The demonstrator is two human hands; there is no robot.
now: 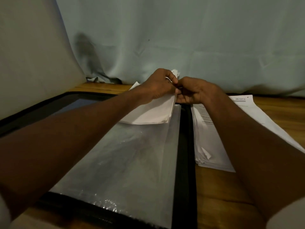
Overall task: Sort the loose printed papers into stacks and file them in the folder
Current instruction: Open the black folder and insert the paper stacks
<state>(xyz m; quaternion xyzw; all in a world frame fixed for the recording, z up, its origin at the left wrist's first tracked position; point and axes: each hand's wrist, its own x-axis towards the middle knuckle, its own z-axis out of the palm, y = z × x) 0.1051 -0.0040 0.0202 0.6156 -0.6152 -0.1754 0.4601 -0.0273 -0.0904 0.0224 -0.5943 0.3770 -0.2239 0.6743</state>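
A black folder [184,162] lies open on the wooden table, with a clear plastic sleeve [128,162] spread over its right half. My left hand [158,85] grips a thin stack of white papers [151,113] at its top edge, above the far end of the sleeve. My right hand [196,91] meets the left one and pinches the same stack at its upper right corner. The lower edge of the stack rests on the sleeve. A second pile of printed papers [209,141] lies on the table to the right of the folder, partly under my right forearm.
A pale curtain [181,38] hangs close behind the table. The wooden table [219,192] shows at the right and front. The folder's left half [79,103] lies dark under my left forearm.
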